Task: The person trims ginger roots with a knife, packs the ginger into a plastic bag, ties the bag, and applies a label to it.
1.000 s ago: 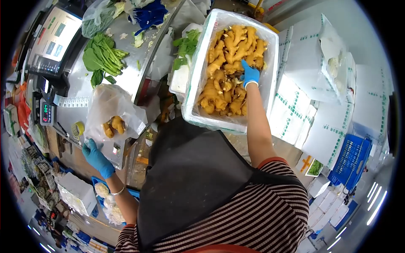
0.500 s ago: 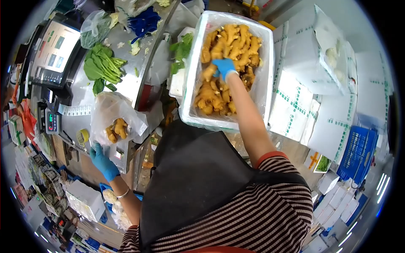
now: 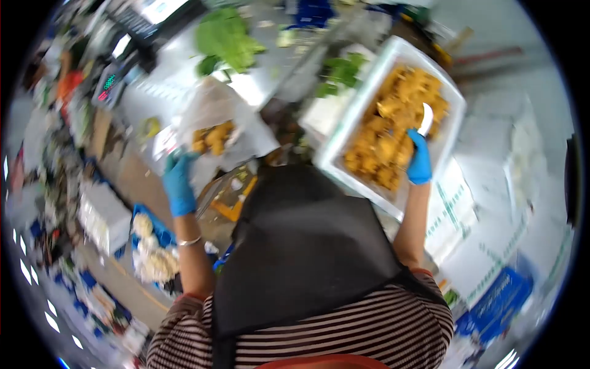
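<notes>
My right hand (image 3: 419, 161), in a blue glove, is closed around a small knife (image 3: 426, 118) with a pale curved blade. The blade points up over the ginger (image 3: 393, 101) heaped in a white foam box (image 3: 453, 104) with a plastic liner. My left hand (image 3: 179, 181), also gloved in blue, is at the near left edge of a clear plastic bag (image 3: 249, 132). Its fingers are smeared by motion, so I cannot tell whether they grip the bag. Inside the bag lie a few ginger pieces (image 3: 215, 139), on the metal counter.
Leafy greens (image 3: 228, 42) lie on the counter (image 3: 270, 74) behind the bag. A scale display (image 3: 107, 86) stands at the left. White cartons (image 3: 485, 227) and a blue crate (image 3: 501, 301) are on the right. At lower left is a blue basket of pale produce (image 3: 150, 246).
The view has turned, shifting the box and counter. My right hand has moved from among the ginger to the box's near right side, and a knife now shows in it. My left hand stays beside the bag.
</notes>
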Demonstrator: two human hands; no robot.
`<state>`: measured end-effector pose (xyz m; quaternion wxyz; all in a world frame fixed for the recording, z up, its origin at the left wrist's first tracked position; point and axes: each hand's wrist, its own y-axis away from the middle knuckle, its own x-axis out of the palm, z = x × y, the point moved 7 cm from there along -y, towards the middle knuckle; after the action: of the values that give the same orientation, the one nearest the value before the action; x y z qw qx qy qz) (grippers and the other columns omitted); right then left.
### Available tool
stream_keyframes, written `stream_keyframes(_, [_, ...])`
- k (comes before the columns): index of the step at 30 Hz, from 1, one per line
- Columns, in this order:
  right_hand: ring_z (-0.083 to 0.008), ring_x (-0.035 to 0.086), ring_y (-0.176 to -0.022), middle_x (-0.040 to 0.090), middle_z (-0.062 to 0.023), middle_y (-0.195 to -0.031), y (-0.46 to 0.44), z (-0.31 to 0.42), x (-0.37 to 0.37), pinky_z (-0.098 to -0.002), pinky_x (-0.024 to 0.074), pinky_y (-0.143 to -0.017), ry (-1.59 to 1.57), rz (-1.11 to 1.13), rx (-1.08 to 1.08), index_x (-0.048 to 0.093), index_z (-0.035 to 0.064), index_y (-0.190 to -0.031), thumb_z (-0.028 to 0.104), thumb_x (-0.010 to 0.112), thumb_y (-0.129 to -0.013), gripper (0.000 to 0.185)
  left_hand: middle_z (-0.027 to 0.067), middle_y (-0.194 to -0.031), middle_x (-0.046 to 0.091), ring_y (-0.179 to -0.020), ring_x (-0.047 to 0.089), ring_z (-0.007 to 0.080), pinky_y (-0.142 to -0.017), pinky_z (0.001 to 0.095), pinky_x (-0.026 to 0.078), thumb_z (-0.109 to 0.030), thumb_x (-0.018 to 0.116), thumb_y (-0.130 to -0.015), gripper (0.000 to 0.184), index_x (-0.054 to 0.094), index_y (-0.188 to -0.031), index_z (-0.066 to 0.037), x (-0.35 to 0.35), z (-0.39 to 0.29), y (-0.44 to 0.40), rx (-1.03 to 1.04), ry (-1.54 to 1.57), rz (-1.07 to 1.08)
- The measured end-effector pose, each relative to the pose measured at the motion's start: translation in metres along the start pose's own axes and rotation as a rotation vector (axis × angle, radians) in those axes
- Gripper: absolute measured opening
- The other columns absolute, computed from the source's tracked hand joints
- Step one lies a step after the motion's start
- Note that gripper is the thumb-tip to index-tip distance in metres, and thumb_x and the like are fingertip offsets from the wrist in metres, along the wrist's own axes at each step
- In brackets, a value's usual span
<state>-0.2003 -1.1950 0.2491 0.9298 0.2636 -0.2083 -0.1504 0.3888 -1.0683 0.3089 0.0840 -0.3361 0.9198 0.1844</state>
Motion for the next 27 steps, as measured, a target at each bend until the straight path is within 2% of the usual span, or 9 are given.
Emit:
stream_keyframes(1, [-0.0243, 0.063, -0.104, 0.064, -0.0115, -0.115, 0.010, -0.010, 0.045, -0.0381, 0.0492, -0.095, -0.084, 0.292, 0.191, 0.054, 0.0017, -0.129, 0.021, 0.058, -0.089, 0.044, 0.0018, -0.095, 0.064, -0.083, 0.057, 0.0107, -0.079, 0.0247, 0.045, -0.013, 0.055, -0.093, 0.027, 0.064, -0.116, -0.003, -0.003, -0.010, 0.003, 0.067, -0.015, -0.024])
stream_keyframes(4, [-0.0239, 0.063, -0.103, 0.065, -0.0118, -0.115, 0.039, -0.055, 0.145, -0.0367, 0.0493, -0.096, -0.037, 0.616, 0.613, 0.055, -0.0008, -0.126, 0.018, 0.056, -0.090, 0.040, 0.0031, -0.093, 0.059, -0.081, 0.058, 0.0131, -0.075, 0.0299, 0.053, -0.011, 0.051, -0.096, 0.027, 0.059, -0.119, -0.001, -0.012, -0.002, -0.002, 0.013, 0.337, 0.016])
stream_keyframes(6, [-0.0197, 0.064, -0.097, 0.066, -0.0104, -0.112, 0.044, -0.092, 0.199, -0.0342, 0.0518, -0.090, 0.490, 1.009, 0.110, 0.058, -0.0012, -0.122, 0.021, 0.059, -0.090, 0.039, 0.0008, -0.079, 0.056, -0.066, 0.055, 0.0115, -0.066, 0.0295, 0.053, -0.013, 0.052, -0.096, 0.026, 0.061, -0.117, -0.002, -0.011, -0.006, 0.004, -0.002, 0.410, -0.006])
stream_keyframes(8, [-0.0151, 0.064, -0.092, 0.067, -0.0070, -0.104, 0.088, -0.132, 0.271, -0.0308, 0.0530, -0.083, 0.354, 0.981, 0.657, 0.062, 0.0011, -0.114, 0.023, 0.062, -0.089, 0.034, -0.0004, -0.072, 0.053, -0.058, 0.051, 0.0100, -0.061, 0.0276, 0.051, -0.014, 0.052, -0.096, 0.024, 0.062, -0.116, -0.003, -0.011, -0.016, 0.008, -0.008, 0.299, -0.001])
stream_keyframes(12, [-0.0123, 0.060, -0.086, 0.063, -0.0070, -0.104, 0.079, -0.223, 0.366, -0.0264, 0.0533, -0.073, 0.432, 1.002, 0.761, 0.059, -0.0001, -0.120, 0.023, 0.056, -0.095, 0.035, -0.0024, -0.061, 0.048, -0.047, 0.042, 0.0081, -0.054, 0.0246, 0.045, -0.015, 0.052, -0.097, 0.023, 0.064, -0.113, -0.005, -0.018, -0.021, 0.002, 0.004, 0.199, 0.042])
stream_keyframes(15, [-0.0096, 0.057, -0.070, 0.061, -0.0026, -0.083, 0.064, -0.233, 0.413, -0.0270, 0.0517, -0.064, 0.309, 0.975, 0.488, 0.064, 0.0019, -0.117, 0.027, 0.059, -0.093, 0.035, -0.0012, -0.062, 0.048, -0.048, 0.044, 0.0082, -0.048, 0.0224, 0.041, -0.015, 0.052, -0.097, 0.021, 0.066, -0.110, -0.005, -0.024, -0.021, -0.004, -0.034, 0.299, -0.049])
stream_keyframes(18, [-0.0105, 0.060, -0.075, 0.067, -0.0054, -0.093, 0.082, -0.201, 0.400, -0.0264, 0.0523, -0.067, 0.911, 0.997, 0.150, 0.063, 0.0022, -0.122, 0.028, 0.062, -0.093, 0.039, -0.0003, -0.065, 0.050, -0.051, 0.048, 0.0091, -0.050, 0.0235, 0.044, -0.014, 0.052, -0.096, 0.019, 0.065, -0.108, -0.005, -0.034, -0.017, -0.017, -0.049, 0.402, -0.104])
stream_keyframes(22, [-0.0308, 0.067, -0.087, 0.066, -0.0127, -0.119, 0.098, -0.117, 0.384, -0.0369, 0.0528, -0.078, 0.884, 0.598, -0.898, 0.060, 0.0118, -0.130, 0.032, 0.074, -0.082, 0.053, 0.0003, -0.069, 0.053, -0.054, 0.051, 0.0103, -0.058, 0.0261, 0.050, -0.015, 0.054, -0.096, 0.020, 0.064, -0.109, -0.004, -0.036, -0.022, -0.036, 0.004, 0.462, -0.032])
stream_keyframes(27, [-0.0402, 0.063, -0.082, 0.068, -0.0162, -0.102, 0.004, -0.169, 0.383, -0.0439, 0.0508, -0.072, 1.632, 0.699, -0.661, 0.063, 0.0040, -0.117, 0.035, 0.074, -0.079, 0.051, -0.0018, -0.064, 0.050, -0.049, 0.044, 0.0072, -0.055, 0.0247, 0.047, -0.012, 0.056, -0.093, 0.018, 0.064, -0.106, -0.002, -0.027, -0.080, -0.041, -0.002, 0.614, -0.026])
